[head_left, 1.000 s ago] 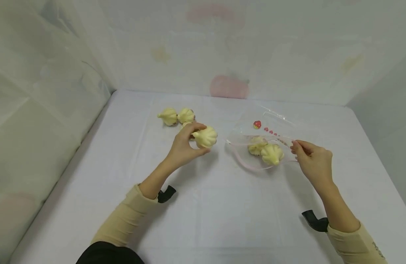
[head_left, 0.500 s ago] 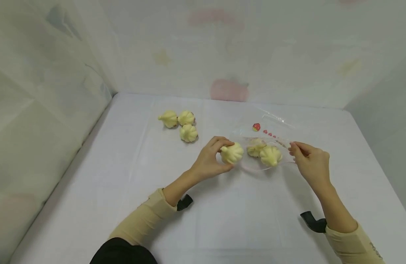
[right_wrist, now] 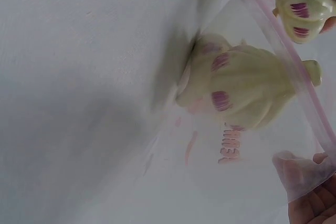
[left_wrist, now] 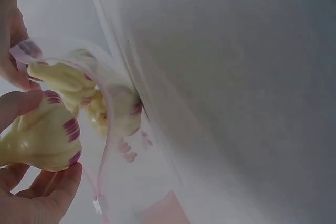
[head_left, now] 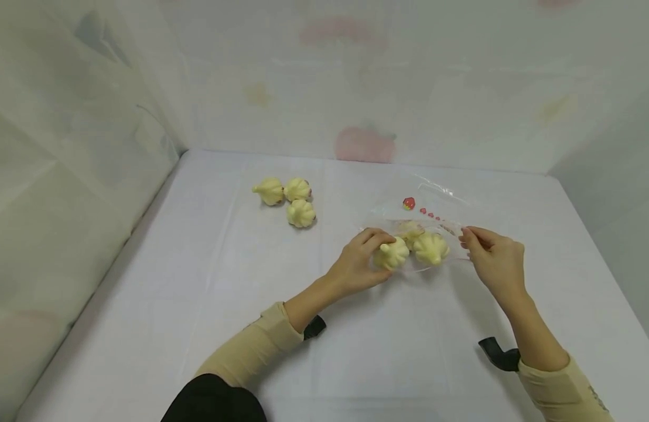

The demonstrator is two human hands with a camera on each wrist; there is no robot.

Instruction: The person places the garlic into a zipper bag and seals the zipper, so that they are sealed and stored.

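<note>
My left hand [head_left: 358, 264] grips a pale yellow garlic bulb [head_left: 394, 254] between thumb and fingers at the mouth of a clear zip bag [head_left: 435, 193]. Purple streaks mark this glossy bulb in the left wrist view, where the bag's pink zip rim [left_wrist: 108, 129] curves just beyond it. Two more garlic bulbs [head_left: 431, 248] lie inside the bag, one partly behind the other. At the bag's right side, my right hand [head_left: 495, 258] pinches the rim with thumb and fingertips, raising it. Red strawberry and heart prints [head_left: 409, 203] show on the plastic.
Three loose garlic bulbs [head_left: 301, 213] sit together on the white tablecloth [head_left: 250, 275], left of the bag. Pale fabric walls [head_left: 261, 76] stand behind and beside the table. A small zip slider [left_wrist: 98, 204] shows on the bag's rim.
My left hand has carried its garlic bulb rightward from near the loose bulbs to the bag's mouth. The right hand has stayed almost still, pinching the bag.
</note>
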